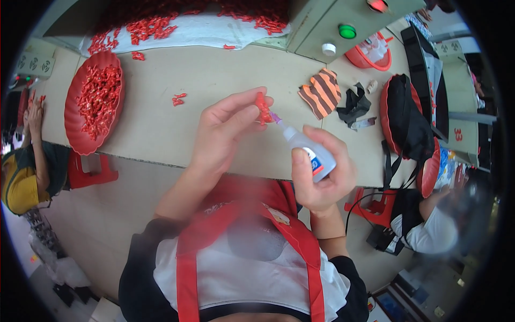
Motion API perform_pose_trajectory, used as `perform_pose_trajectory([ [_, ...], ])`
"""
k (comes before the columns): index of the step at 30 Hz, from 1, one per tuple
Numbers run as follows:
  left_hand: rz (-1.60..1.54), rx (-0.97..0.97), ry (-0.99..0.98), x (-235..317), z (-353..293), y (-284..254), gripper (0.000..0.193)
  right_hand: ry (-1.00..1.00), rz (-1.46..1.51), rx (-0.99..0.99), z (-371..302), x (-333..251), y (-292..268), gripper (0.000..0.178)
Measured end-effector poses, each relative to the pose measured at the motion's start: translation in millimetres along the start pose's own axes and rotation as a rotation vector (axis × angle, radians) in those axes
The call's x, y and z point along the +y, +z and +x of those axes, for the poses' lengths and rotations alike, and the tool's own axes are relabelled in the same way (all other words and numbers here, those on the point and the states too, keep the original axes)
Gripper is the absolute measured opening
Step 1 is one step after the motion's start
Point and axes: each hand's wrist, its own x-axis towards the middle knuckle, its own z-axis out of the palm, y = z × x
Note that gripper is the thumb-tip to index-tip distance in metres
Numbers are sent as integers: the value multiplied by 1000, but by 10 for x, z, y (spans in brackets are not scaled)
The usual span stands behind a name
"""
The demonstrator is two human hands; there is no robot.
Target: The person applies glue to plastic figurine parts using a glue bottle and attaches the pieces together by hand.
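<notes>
Between the thumb and fingers of my left hand [228, 121] is a small red molded piece [263, 109], held up above the table. My right hand [326, 177] grips a translucent squeeze bottle of glue [307, 152] with a blue, white and red label. Its purple nozzle tip [274, 117] points at the red piece and is touching it or very near it. A few loose red pieces [178, 100] lie on the table left of my hands. Farther left stands a scalloped red tray [119, 102] heaped with many similar pieces.
A white cloth [193, 33] at the back bears more red pieces. To the right lie a striped orange-and-brown cloth [322, 92], black scraps [354, 103], a black bag [410, 115] and a red basket [365, 60]. A machine box with a green button [347, 31] stands behind. Other people sit at both sides.
</notes>
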Motion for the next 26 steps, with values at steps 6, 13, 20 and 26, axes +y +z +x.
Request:
perform_pose_trajectory([
  [6,-157,127,-21,72,-9,-458,33,757,590,-298,342,314,419,25],
  [13,-213,168,9,169,-138,-590,36,444,-21,-370,1075,871,1446,28],
  [20,-255,195,23,195,-152,-670,37,231,-431,-381,1145,972,1559,37],
  [26,-256,156,1,109,-97,-616,37,851,980,-499,891,932,933,25],
])
